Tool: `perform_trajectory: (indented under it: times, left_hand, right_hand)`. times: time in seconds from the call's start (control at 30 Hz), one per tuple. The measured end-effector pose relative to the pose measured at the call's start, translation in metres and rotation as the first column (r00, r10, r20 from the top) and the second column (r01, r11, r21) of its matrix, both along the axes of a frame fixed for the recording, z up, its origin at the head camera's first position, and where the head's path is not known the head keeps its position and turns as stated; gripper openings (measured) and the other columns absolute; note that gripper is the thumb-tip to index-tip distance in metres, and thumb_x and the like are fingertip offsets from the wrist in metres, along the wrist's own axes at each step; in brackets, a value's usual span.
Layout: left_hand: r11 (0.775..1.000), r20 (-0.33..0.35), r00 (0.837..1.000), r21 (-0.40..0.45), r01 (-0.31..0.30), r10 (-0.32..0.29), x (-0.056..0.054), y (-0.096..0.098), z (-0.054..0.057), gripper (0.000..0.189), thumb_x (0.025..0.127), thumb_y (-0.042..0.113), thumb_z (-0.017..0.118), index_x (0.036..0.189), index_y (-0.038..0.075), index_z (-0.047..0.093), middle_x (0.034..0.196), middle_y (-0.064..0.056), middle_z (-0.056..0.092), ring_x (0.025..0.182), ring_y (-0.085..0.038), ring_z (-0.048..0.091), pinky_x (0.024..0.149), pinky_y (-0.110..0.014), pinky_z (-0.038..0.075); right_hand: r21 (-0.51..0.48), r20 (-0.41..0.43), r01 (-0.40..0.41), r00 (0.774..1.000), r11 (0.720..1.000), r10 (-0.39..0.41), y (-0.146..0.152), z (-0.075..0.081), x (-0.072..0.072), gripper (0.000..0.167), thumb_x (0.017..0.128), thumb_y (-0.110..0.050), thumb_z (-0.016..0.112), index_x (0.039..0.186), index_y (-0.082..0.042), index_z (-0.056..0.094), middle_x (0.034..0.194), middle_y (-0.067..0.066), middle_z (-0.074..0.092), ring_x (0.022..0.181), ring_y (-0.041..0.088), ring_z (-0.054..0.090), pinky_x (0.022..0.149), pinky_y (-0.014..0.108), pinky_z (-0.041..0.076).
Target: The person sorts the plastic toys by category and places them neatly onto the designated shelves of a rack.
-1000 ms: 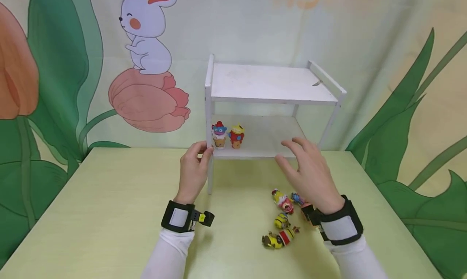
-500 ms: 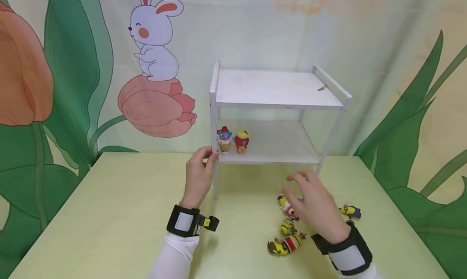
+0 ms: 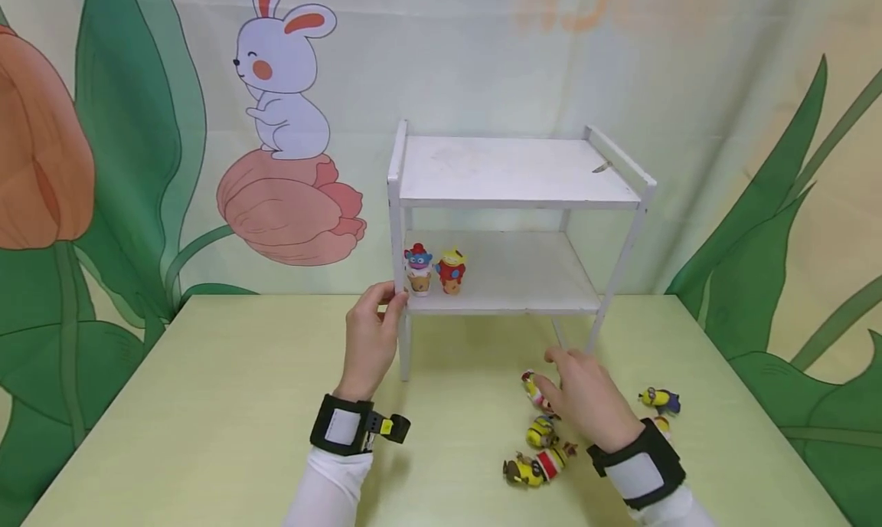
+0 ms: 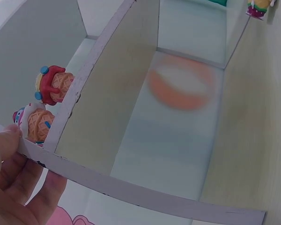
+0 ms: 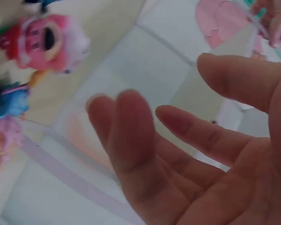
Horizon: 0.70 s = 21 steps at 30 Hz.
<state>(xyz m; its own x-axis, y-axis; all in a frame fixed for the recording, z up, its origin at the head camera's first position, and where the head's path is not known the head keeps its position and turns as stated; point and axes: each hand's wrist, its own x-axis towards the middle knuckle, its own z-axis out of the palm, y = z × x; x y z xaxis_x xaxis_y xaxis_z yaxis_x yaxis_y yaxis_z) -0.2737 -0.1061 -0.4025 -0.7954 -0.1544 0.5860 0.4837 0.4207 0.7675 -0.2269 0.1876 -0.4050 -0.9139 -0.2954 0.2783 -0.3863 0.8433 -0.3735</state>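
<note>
My left hand [image 3: 368, 339] pinches the front left post of a small white two-tier shelf [image 3: 517, 171]; in the left wrist view its thumb and fingers [image 4: 51, 190] wrap this post. On the lower tier, at the left end, stand two small figurines: a blue-faced figurine [image 3: 419, 270] with a red top and a red-and-yellow figurine [image 3: 451, 272]. My right hand [image 3: 592, 400] hovers over toy figurines on the table, fingers loosely bent and holding nothing. Near it in the right wrist view are a pink bear figurine [image 5: 42, 42] and a blue figurine [image 5: 13, 101].
Left of the right hand lie a small yellow figurine [image 3: 540, 433] and a yellow figurine with a red-and-white part [image 3: 547, 462]. A yellow figurine with a dark blue part [image 3: 658, 399] lies to the right. Behind the pale table [image 3: 227, 404] hangs a printed curtain [image 3: 475, 52].
My right hand has come down and toward me from in front of the lower tier to over the figurines. My left hand stays on the post. The head view has shifted slightly.
</note>
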Motion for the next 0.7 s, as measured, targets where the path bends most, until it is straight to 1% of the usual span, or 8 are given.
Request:
perform_trajectory:
  times: [0.1, 0.2, 0.3, 0.37, 0.47, 0.53, 0.6, 0.7]
  left_hand:
    - [1.0, 0.001, 1.0, 0.001, -0.007, 0.007, 0.0, -0.001, -0.001, 0.023, 0.097, 0.013, 0.06, 0.115, 0.0, 0.065, 0.106, -0.01, 0.066, 0.094, -0.021, 0.06, 0.072, -0.035, 0.053]
    - [1.0, -0.005, 1.0, 0.0, -0.001, 0.001, 0.0, 0.0, 0.0, 0.023, 0.097, 0.013, 0.059, 0.115, 0.0, 0.065, 0.107, -0.01, 0.066, 0.094, -0.021, 0.06, 0.072, -0.036, 0.053]
    - [1.0, -0.011, 1.0, -0.002, 0.004, -0.004, 0.0, 0.001, 0.001, 0.023, 0.098, 0.013, 0.059, 0.115, -0.001, 0.065, 0.107, -0.01, 0.066, 0.095, -0.021, 0.06, 0.073, -0.036, 0.053]
    - [1.0, -0.011, 1.0, -0.002, 0.003, -0.003, -0.001, 0.001, 0.001, 0.023, 0.098, 0.013, 0.059, 0.115, -0.001, 0.065, 0.107, -0.01, 0.066, 0.095, -0.021, 0.06, 0.073, -0.036, 0.052]
    - [1.0, -0.008, 1.0, 0.0, 0.0, 0.0, -0.001, 0.001, 0.001, 0.023, 0.098, 0.013, 0.059, 0.115, -0.001, 0.065, 0.107, -0.01, 0.066, 0.095, -0.021, 0.06, 0.073, -0.035, 0.052]
    - [1.0, -0.007, 1.0, -0.001, 0.001, -0.001, -0.001, 0.001, 0.0, 0.023, 0.098, 0.013, 0.059, 0.116, -0.001, 0.064, 0.107, -0.01, 0.066, 0.095, -0.021, 0.06, 0.073, -0.035, 0.052]
    - [1.0, -0.007, 1.0, -0.002, 0.002, -0.002, 0.0, 0.0, 0.0, 0.023, 0.098, 0.013, 0.059, 0.116, -0.001, 0.064, 0.107, -0.01, 0.066, 0.095, -0.021, 0.06, 0.073, -0.036, 0.052]
    - [1.0, -0.008, 1.0, -0.001, 0.002, -0.002, 0.0, 0.0, 0.0, 0.024, 0.098, 0.013, 0.059, 0.116, -0.001, 0.064, 0.107, -0.011, 0.066, 0.095, -0.022, 0.06, 0.073, -0.036, 0.052]
  right_hand:
    - [0.015, 0.025, 0.008, 1.0, 1.0, -0.009, 0.003, -0.004, -0.006, 0.03, 0.089, -0.014, 0.071, 0.109, 0.006, 0.062, 0.086, 0.016, 0.064, 0.059, 0.016, 0.051, 0.053, 0.031, 0.044]
    - [0.025, 0.044, 0.021, 0.999, 0.999, -0.022, 0.007, -0.008, -0.01, 0.03, 0.089, -0.014, 0.071, 0.108, 0.008, 0.063, 0.091, 0.021, 0.065, 0.06, 0.017, 0.052, 0.054, 0.033, 0.046]
    - [0.028, 0.059, 0.035, 0.998, 0.999, -0.037, 0.011, -0.011, -0.014, 0.029, 0.089, -0.013, 0.071, 0.107, 0.008, 0.063, 0.094, 0.023, 0.065, 0.061, 0.018, 0.052, 0.055, 0.034, 0.047]
    - [0.022, 0.075, 0.043, 0.996, 0.999, -0.044, 0.012, -0.014, -0.016, 0.029, 0.089, -0.013, 0.071, 0.107, 0.008, 0.064, 0.094, 0.023, 0.065, 0.059, 0.017, 0.051, 0.053, 0.033, 0.046]
    - [0.005, 0.121, 0.047, 0.991, 0.999, -0.047, 0.013, -0.018, -0.018, 0.028, 0.088, -0.012, 0.07, 0.106, 0.009, 0.063, 0.082, 0.017, 0.062, 0.05, 0.015, 0.047, 0.046, 0.03, 0.04]
    - [-0.007, 0.146, 0.053, 0.988, 0.999, -0.051, 0.014, -0.022, -0.019, 0.027, 0.088, -0.012, 0.07, 0.104, 0.009, 0.063, 0.073, 0.011, 0.057, 0.045, 0.013, 0.044, 0.042, 0.027, 0.036]
    - [-0.011, 0.163, 0.055, 0.985, 0.998, -0.053, 0.014, -0.025, -0.021, 0.022, 0.088, -0.012, 0.07, 0.097, 0.007, 0.064, 0.066, 0.006, 0.052, 0.043, 0.011, 0.043, 0.04, 0.025, 0.033]
    - [-0.007, 0.182, 0.06, 0.982, 0.998, -0.058, 0.014, -0.029, -0.023, 0.016, 0.088, -0.013, 0.071, 0.086, 0.001, 0.062, 0.061, 0.004, 0.049, 0.043, 0.011, 0.042, 0.039, 0.023, 0.031]
